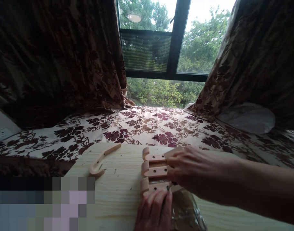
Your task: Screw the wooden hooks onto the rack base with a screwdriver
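Three pale wooden hooks lie side by side, curled ends to the left: a far hook (156, 157), a middle hook (154, 171) and a near hook (145, 186). Dark holes or screws dot their flat arms. My left hand (154, 210) presses its fingers together on the near hook's front edge. Over the right ends of the hooks, my right hand (179, 163) is closed. A small dark tip shows below it by the near hook's hole, but what it grips is mostly hidden. Another wooden hook (96, 168) lies apart on the left.
A pale wooden board (113, 199) carries the hooks. By my left hand is a brown, shiny plastic-wrapped packet (189, 211). Beyond the board spreads a floral cloth (147, 128), with a white translucent bag (248, 118) at right. Curtains flank the window (171, 51).
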A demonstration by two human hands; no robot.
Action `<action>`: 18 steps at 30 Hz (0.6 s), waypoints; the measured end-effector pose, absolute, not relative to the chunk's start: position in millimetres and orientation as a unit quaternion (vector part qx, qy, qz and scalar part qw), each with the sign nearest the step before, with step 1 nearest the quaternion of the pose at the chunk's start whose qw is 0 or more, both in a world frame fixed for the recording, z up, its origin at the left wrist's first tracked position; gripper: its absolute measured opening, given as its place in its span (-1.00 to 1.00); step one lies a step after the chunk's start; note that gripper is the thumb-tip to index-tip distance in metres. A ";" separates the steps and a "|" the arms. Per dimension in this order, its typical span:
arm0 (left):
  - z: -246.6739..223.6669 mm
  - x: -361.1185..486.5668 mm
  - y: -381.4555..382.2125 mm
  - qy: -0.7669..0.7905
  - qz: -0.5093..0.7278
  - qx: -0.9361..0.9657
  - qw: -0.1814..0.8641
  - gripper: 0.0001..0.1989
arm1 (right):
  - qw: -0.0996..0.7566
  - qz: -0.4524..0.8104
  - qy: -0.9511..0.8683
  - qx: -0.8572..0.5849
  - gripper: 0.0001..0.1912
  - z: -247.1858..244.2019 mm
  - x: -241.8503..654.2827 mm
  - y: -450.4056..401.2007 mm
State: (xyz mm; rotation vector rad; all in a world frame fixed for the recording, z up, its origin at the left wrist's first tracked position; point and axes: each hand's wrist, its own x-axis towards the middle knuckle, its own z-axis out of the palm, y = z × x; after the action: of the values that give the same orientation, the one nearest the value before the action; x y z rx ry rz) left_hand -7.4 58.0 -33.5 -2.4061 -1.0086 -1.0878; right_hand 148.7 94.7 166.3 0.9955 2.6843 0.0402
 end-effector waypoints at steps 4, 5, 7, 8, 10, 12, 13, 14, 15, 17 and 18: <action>-35.0 -3.5 58.6 -0.347 -0.431 -0.820 0.149 -0.65 | 0.140 0.113 0.950 0.255 -0.73 150.4 146.9 89.4; -35.2 -4.2 59.0 -0.342 -0.428 -0.822 0.155 -0.66 | 0.146 0.109 0.952 0.246 -0.71 148.3 145.8 90.7; -34.1 -7.4 59.8 -0.326 -0.401 -0.839 0.170 -0.68 | 0.156 0.076 0.952 0.253 -0.72 148.7 143.1 96.2; -32.7 -9.5 60.1 -0.318 -0.385 -0.848 0.176 -0.67 | 0.164 0.053 0.945 0.279 -0.76 151.0 141.9 99.7; -28.7 -12.8 60.0 -0.307 -0.371 -0.858 0.178 -0.55 | 0.184 0.013 0.914 0.360 -0.85 157.4 140.6 106.2; -24.2 -13.8 58.5 -0.306 -0.368 -0.863 0.164 -0.39 | 0.185 0.003 0.891 0.414 -0.88 162.8 141.1 109.9; -22.1 -13.4 57.3 -0.309 -0.370 -0.863 0.153 -0.35 | 0.184 0.002 0.886 0.426 -0.86 164.5 141.7 110.1; -20.3 -12.6 55.9 -0.311 -0.375 -0.862 0.141 -0.35 | 0.181 0.008 0.885 0.429 -0.85 165.5 142.3 109.3; -18.8 -11.5 54.4 -0.316 -0.381 -0.859 0.128 -0.34 | 0.181 0.014 0.886 0.427 -0.84 166.1 142.7 107.6; -16.8 -9.4 51.8 -0.325 -0.396 -0.852 0.107 -0.35 | 0.187 0.029 0.892 0.410 -0.86 166.6 142.5 102.7; -16.2 -8.6 50.9 -0.328 -0.401 -0.849 0.099 -0.35 | 0.191 0.037 0.898 0.394 -0.87 167.0 141.9 100.1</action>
State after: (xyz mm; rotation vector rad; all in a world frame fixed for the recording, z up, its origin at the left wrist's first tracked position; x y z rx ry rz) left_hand -8.6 50.9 -16.2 -2.5129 -0.9702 -1.1877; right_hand 141.9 100.1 167.0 1.1059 2.5231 0.1030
